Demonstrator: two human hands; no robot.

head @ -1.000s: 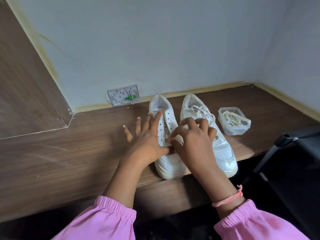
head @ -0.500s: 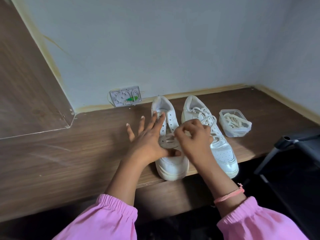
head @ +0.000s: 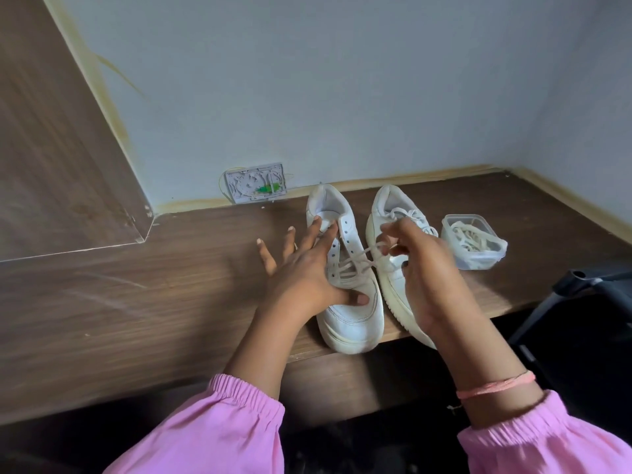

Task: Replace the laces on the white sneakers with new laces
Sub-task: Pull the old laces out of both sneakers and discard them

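Two white sneakers stand side by side on the wooden desk, toes toward me. My left hand (head: pixel 301 271) lies flat with straight fingers on the left sneaker (head: pixel 349 313), thumb on its toe box. The upper eyelets of that shoe are bare; its old lace (head: pixel 355 261) still crosses the lower ones. My right hand (head: pixel 420 268) pinches that lace and holds it pulled up to the right. The right sneaker (head: pixel 390 213) is still laced and partly hidden behind my right hand. A clear plastic tub (head: pixel 478 258) with laces (head: pixel 470 239) in it sits to the right.
A grey wall closes the desk at the back and right. A small white wall box (head: pixel 254 183) with green wiring sits behind the shoes. A wooden panel (head: pixel 58 159) rises at the left. A dark chair (head: pixel 588 302) stands at the right below the desk edge.
My right hand has lifted from the left sneaker and drawn its lace out to the right. The left hand has stayed pressed on the shoe.
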